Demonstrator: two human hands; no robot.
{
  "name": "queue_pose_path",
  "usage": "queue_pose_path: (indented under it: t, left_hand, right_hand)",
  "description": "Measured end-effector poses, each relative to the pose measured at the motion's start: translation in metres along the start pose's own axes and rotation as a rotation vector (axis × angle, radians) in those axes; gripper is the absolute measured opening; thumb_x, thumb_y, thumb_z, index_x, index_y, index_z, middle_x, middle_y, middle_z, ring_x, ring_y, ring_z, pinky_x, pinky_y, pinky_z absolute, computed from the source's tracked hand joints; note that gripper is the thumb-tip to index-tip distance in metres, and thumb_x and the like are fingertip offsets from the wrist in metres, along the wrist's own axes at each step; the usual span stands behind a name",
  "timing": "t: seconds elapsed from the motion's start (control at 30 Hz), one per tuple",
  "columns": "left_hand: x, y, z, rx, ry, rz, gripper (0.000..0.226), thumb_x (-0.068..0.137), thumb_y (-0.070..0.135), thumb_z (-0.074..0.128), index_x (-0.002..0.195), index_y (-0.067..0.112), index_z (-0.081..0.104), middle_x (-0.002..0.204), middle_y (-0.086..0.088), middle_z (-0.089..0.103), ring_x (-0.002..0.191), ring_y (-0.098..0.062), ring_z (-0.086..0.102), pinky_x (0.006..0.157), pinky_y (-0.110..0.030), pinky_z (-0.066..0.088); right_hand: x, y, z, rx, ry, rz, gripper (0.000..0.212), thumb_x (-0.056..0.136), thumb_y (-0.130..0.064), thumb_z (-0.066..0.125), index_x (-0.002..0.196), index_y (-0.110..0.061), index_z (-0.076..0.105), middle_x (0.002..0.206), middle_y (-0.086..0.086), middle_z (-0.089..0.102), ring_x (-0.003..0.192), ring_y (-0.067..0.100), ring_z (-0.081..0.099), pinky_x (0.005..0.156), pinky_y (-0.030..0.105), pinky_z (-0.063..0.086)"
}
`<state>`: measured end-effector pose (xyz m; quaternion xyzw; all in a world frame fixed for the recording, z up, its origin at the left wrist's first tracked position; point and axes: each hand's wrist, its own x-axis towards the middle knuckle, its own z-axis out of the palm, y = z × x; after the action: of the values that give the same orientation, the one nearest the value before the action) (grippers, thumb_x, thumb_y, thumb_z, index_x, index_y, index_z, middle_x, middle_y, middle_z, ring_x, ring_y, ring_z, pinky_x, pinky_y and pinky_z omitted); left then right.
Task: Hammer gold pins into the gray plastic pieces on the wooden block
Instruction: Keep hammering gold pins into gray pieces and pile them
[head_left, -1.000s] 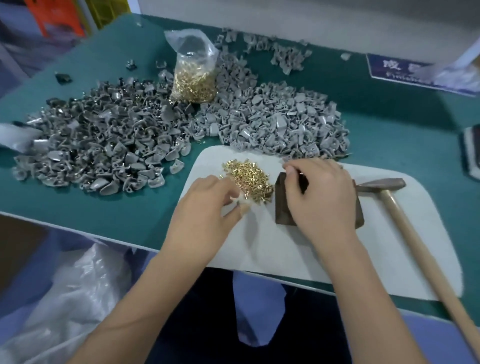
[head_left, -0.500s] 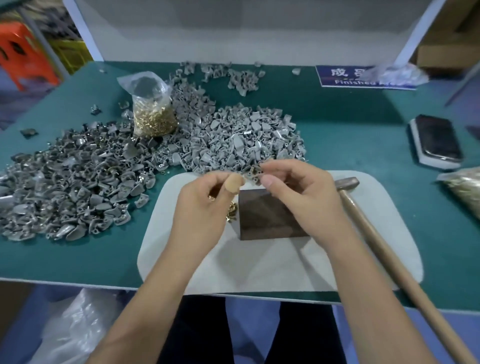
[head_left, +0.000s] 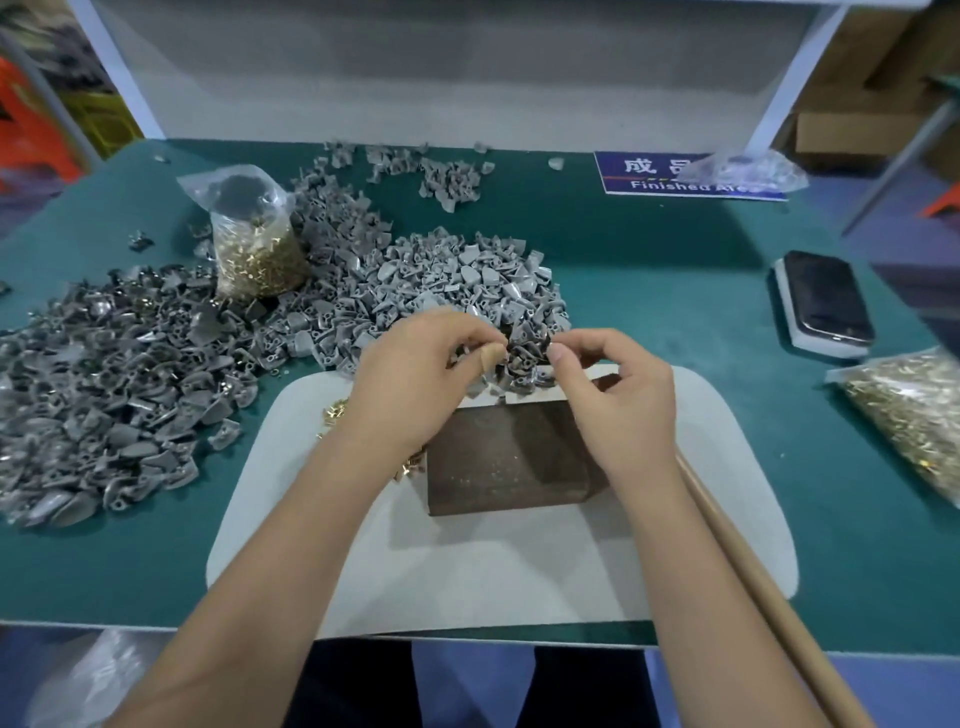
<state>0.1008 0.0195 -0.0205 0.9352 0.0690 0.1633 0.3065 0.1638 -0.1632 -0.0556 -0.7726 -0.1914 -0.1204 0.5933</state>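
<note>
Plastic pieces (head_left: 130, 395), dark gray and loosely heaped, fill the left of your green table (head_left: 649, 270); a lighter gray heap lies further in, running up to the far edge of the white mat (head_left: 493, 571). A clear bag of gold pins (head_left: 257, 249) stands between the two heaps. Loose gold pins (head_left: 332, 413) lie on the mat's left side, mostly hidden under your left wrist.

Your left hand (head_left: 410, 384) is curled, thumb and forefinger pinched together above the wooden block (head_left: 511, 457); what they hold is too small to tell, probably a pin. Your right hand (head_left: 618, 405) is curled likewise, its fingertips (head_left: 556, 354) on a gray piece at the near edge of the light heap, just beyond the block. I cannot tell whether that piece is lifted clear.

Both parts should be light and stiff. The pin is small, smooth and likely to slip or roll, so pinch it by the shank and keep the tip free. Take the plastic piece by its broad sides, leaving its hole uncovered.

To the right, the hammer's wooden handle (head_left: 753, 587) runs along the mat under your right forearm, its head hidden. Further right lie a phone (head_left: 826, 301) and a second bag of pins (head_left: 914, 415).
</note>
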Motion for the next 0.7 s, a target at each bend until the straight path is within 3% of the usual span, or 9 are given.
queue_pose_path:
  t: [0.1, 0.2, 0.3, 0.4, 0.5, 0.6, 0.7]
  left_hand:
    - [0.012, -0.007, 0.0, 0.254, -0.219, 0.165, 0.013, 0.095, 0.038, 0.067, 0.104, 0.045, 0.072, 0.102, 0.021, 0.066, 0.094, -0.002, 0.06, 0.071, -0.028, 0.042]
    - [0.025, -0.01, 0.002, 0.338, -0.381, 0.228, 0.022, 0.095, 0.035, 0.068, 0.11, 0.051, 0.069, 0.107, 0.026, 0.063, 0.095, 0.002, 0.056, 0.077, -0.029, 0.048]
    - [0.038, -0.009, 0.003, 0.357, -0.512, 0.29, 0.033, 0.092, 0.031, 0.071, 0.115, 0.053, 0.066, 0.099, 0.034, 0.057, 0.088, 0.009, 0.05, 0.075, -0.025, 0.047]
    - [0.044, -0.007, 0.006, 0.388, -0.559, 0.337, 0.026, 0.091, 0.031, 0.072, 0.108, 0.05, 0.07, 0.091, 0.037, 0.057, 0.085, 0.012, 0.053, 0.068, -0.019, 0.039]
    - [0.04, -0.009, 0.007, 0.335, -0.487, 0.308, 0.014, 0.093, 0.037, 0.069, 0.103, 0.048, 0.071, 0.097, 0.029, 0.064, 0.09, 0.006, 0.058, 0.072, -0.022, 0.046]
    - [0.015, -0.009, 0.008, 0.035, -0.243, 0.174, 0.007, 0.094, 0.041, 0.065, 0.101, 0.041, 0.068, 0.091, 0.025, 0.062, 0.085, 0.005, 0.054, 0.073, -0.032, 0.047]
    - [-0.028, -0.003, 0.014, -0.138, -0.055, 0.065, 0.008, 0.096, 0.038, 0.058, 0.103, 0.04, 0.059, 0.098, 0.024, 0.06, 0.095, 0.001, 0.055, 0.078, -0.028, 0.044]
  right_hand:
    - [0.0, 0.009, -0.001, -0.072, 0.026, 0.017, 0.014, 0.089, -0.023, 0.073, 0.088, -0.037, 0.073, 0.083, -0.022, 0.071, 0.084, 0.011, 0.067, 0.077, 0.03, 0.052]
    - [-0.001, 0.015, -0.002, -0.087, 0.046, 0.06, 0.009, 0.089, -0.024, 0.071, 0.089, -0.032, 0.075, 0.08, -0.02, 0.071, 0.071, 0.011, 0.067, 0.076, 0.033, 0.054]
    - [-0.003, 0.015, -0.001, -0.094, 0.049, 0.041, 0.009, 0.09, -0.017, 0.071, 0.091, -0.025, 0.076, 0.081, -0.016, 0.072, 0.074, 0.008, 0.066, 0.073, 0.025, 0.051]
    - [-0.005, 0.013, 0.001, -0.126, 0.024, 0.01, 0.008, 0.09, -0.014, 0.072, 0.092, -0.02, 0.076, 0.085, -0.014, 0.073, 0.08, 0.007, 0.065, 0.073, 0.018, 0.044]
    - [-0.006, 0.012, 0.001, -0.123, -0.006, 0.001, 0.007, 0.09, -0.015, 0.072, 0.092, -0.019, 0.076, 0.086, -0.013, 0.073, 0.082, 0.006, 0.064, 0.074, 0.021, 0.044]
    - [-0.009, 0.008, 0.001, -0.114, -0.055, -0.047, 0.005, 0.09, -0.019, 0.073, 0.089, -0.023, 0.076, 0.086, -0.015, 0.072, 0.087, 0.009, 0.064, 0.075, 0.023, 0.045]
    - [-0.011, 0.002, 0.0, -0.103, -0.093, -0.116, 0.005, 0.089, -0.022, 0.073, 0.087, -0.026, 0.074, 0.086, -0.017, 0.071, 0.089, 0.011, 0.063, 0.076, 0.02, 0.043]
